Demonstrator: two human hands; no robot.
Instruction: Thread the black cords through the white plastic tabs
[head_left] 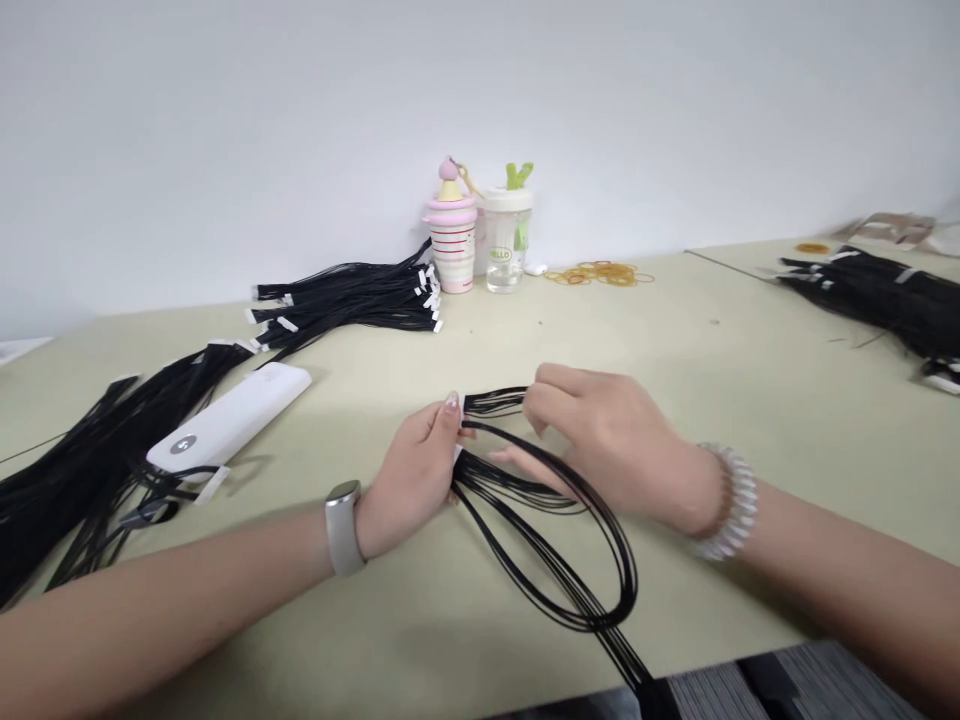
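Observation:
My left hand (424, 455) is closed on the white-connector ends of a black wire harness (622, 560), thumb pressed on top. From there the thin black wires loop out to the right, and one bundle runs down over the table's front edge. My right hand (607, 435) is bent around the upper strands just right of the connectors, its fingers curled and partly blurred. A white connector (458, 456) shows at the edge of my left fingers; the undersides of both hands are hidden.
Black wire bundles (352, 295) lie at the back left, with more wires (82, 450) beside a white power bank (229, 418). A pink-lidded cup (453, 245) and a clear cup (508, 245) stand by the wall near rubber bands (600, 273). Another black bundle (892, 300) lies right.

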